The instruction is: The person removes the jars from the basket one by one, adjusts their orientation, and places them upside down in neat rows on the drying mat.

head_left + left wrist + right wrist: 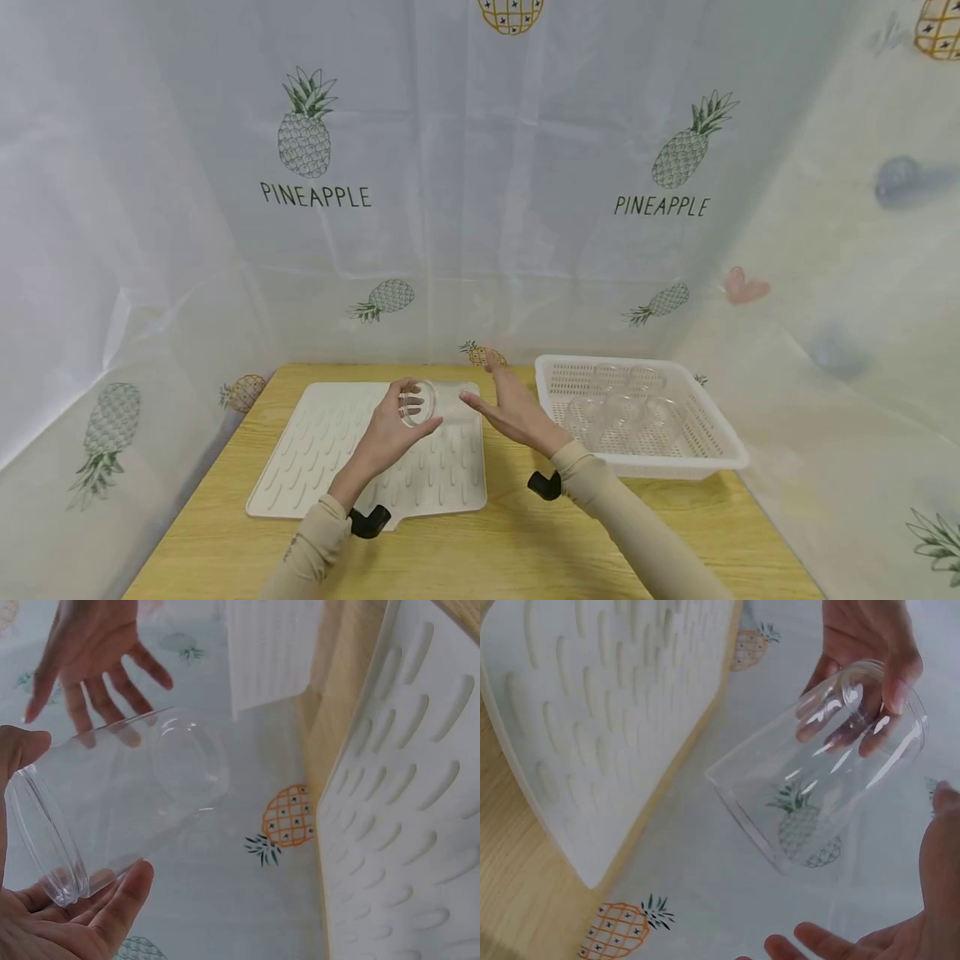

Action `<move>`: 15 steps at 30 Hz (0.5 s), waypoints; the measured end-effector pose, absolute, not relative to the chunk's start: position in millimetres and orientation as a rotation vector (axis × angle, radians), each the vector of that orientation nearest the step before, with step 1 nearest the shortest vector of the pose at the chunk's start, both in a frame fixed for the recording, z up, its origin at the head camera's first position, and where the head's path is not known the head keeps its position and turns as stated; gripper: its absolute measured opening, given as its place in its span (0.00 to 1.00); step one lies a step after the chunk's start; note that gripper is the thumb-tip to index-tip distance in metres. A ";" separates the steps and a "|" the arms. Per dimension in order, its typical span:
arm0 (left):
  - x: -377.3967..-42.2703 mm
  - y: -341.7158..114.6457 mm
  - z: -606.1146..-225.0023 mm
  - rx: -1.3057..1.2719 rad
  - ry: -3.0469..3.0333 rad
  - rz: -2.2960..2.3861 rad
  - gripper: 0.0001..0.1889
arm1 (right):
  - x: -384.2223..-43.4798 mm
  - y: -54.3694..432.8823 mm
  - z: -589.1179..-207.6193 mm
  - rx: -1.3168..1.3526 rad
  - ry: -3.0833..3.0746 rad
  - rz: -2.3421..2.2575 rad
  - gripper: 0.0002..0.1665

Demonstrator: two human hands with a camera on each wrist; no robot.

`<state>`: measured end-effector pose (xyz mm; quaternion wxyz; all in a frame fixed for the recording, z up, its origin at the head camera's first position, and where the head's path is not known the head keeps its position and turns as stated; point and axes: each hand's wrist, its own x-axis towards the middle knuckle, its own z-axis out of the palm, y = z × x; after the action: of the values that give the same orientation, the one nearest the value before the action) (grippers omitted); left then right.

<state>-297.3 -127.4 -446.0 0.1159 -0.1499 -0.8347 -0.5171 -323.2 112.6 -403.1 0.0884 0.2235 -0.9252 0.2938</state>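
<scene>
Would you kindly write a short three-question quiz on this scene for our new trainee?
1. Multiple choice: which hand grips the held jar? A) left B) right C) both
2. Fill in the blank: in the head view, other clear jars are in the white ____, to the right of the ridged mat.
3. True or false: the held jar stands upright on the ridged mat.

Key:
1. A: the left hand; the right hand is open beside the jar.
2. Basket.
3. False: it is held tipped over, above the mat.
</scene>
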 end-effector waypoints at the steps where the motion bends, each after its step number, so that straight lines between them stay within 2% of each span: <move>1: -297.5 -127.7 -445.4 -0.430 -2.446 -1.515 0.43 | -324.5 112.7 -404.7 0.652 -2.754 0.896 0.58; 15: -303.6 -125.9 -442.3 -0.396 -2.385 -1.505 0.45 | -336.3 102.0 -432.4 0.519 -2.820 1.538 0.51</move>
<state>-303.6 -125.9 -442.3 0.1465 -0.1375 -0.8285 -0.5228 -336.3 102.0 -432.4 -0.0559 0.1592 -0.8654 0.4719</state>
